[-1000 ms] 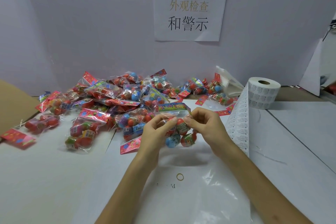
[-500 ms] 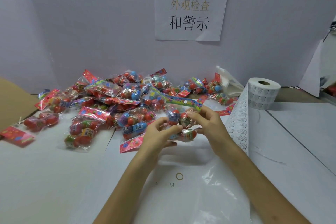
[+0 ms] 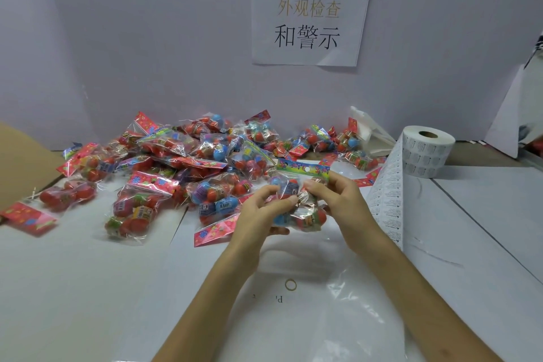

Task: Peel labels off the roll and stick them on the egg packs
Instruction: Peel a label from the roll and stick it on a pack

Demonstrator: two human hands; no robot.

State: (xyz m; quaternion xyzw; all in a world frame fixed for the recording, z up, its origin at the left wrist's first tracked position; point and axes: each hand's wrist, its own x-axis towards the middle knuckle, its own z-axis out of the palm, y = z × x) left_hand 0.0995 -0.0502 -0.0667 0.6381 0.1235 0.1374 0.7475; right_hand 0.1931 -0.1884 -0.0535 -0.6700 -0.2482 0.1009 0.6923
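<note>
Holding egg pack [image 3: 307, 216] just in front of the pile [image 3: 176, 161] | left hand [image 3: 258, 214] and right hand [image 3: 338, 200] both pinch its film | judged light, slippery, eggs loose inside | stiff header card [image 3: 302, 169] grips best

- Light was soft, even and fairly bright, coming from overhead.
- A faint shadow lay beneath the left hand [image 3: 257, 214] and right hand [image 3: 342, 200], on the plastic bag [image 3: 338, 317].
- Glare flecked that bag and the egg pack [image 3: 304, 213] they held.
- Frame edges, well away from the hands, looked slightly stretched.
</note>
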